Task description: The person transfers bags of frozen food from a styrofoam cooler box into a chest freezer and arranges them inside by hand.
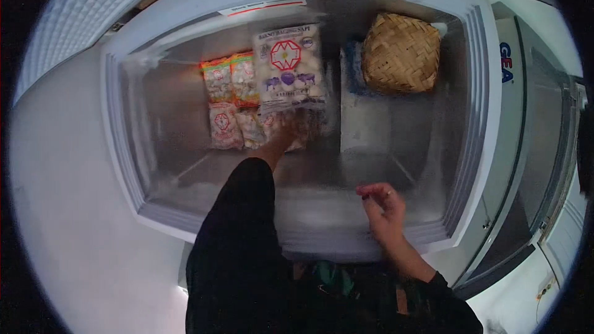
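Note:
My left hand [288, 131] reaches down into the chest freezer [297, 235], at the lower edge of a large white bag [289, 71] printed with red and purple. Its fingers are blurred and partly hidden, so its grip cannot be made out. Under and beside the large bag lie several smaller packets, among them an orange-edged packet [217, 80] and a pink-white packet [224, 125]. My right hand [382, 207] hangs over the freezer's near side, fingers curled with a gap between thumb and fingertips, holding nothing visible.
A woven bamboo basket [402, 54] sits at the freezer's back right, on a raised ledge [365, 124] beside something blue. A label [266, 5] is on the back wall. To the right stands another appliance [510, 117] marked GEA.

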`<action>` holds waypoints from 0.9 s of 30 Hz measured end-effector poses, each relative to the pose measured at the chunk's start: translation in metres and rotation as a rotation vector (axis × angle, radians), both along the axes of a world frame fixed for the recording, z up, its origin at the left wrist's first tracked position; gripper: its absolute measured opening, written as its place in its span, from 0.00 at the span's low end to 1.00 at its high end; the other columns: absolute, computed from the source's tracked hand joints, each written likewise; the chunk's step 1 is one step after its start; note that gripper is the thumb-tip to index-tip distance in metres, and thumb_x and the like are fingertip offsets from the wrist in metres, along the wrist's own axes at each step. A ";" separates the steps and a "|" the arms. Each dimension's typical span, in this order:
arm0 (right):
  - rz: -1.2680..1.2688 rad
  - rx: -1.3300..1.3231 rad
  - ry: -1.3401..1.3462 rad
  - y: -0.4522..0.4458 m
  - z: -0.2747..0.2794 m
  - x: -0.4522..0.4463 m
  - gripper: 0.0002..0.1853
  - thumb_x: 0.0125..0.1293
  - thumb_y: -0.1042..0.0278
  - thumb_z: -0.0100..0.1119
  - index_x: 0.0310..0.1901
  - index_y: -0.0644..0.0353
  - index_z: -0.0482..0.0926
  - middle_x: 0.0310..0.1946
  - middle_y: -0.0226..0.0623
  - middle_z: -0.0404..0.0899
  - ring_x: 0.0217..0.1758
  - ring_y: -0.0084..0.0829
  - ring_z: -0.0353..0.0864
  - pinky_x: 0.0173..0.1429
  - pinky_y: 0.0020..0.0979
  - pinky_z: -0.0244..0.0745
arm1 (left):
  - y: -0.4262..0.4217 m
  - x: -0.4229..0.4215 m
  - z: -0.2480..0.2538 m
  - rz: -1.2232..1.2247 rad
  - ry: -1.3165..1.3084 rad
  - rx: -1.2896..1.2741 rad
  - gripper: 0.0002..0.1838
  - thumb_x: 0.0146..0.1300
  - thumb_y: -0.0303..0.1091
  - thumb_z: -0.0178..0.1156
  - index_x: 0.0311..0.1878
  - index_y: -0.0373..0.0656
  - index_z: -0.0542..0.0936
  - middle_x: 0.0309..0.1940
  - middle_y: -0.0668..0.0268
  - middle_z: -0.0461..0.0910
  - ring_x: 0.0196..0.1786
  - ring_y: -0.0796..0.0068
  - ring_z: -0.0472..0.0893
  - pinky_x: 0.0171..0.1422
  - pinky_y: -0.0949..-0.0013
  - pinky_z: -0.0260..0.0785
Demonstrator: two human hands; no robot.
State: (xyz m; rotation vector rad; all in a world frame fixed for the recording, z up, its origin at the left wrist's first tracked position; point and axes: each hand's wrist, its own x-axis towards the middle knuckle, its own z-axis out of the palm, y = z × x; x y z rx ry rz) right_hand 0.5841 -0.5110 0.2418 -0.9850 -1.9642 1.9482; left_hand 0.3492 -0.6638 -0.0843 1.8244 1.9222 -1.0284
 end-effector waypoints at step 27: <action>1.256 0.397 -0.202 0.091 0.148 -0.052 0.34 0.53 0.46 0.56 0.56 0.61 0.63 0.51 0.42 0.70 0.52 0.40 0.70 0.57 0.35 0.62 | -0.005 0.122 0.504 1.298 -2.065 1.112 0.19 0.60 0.50 0.50 0.46 0.48 0.76 0.39 0.58 0.78 0.46 0.65 0.76 0.52 0.57 0.65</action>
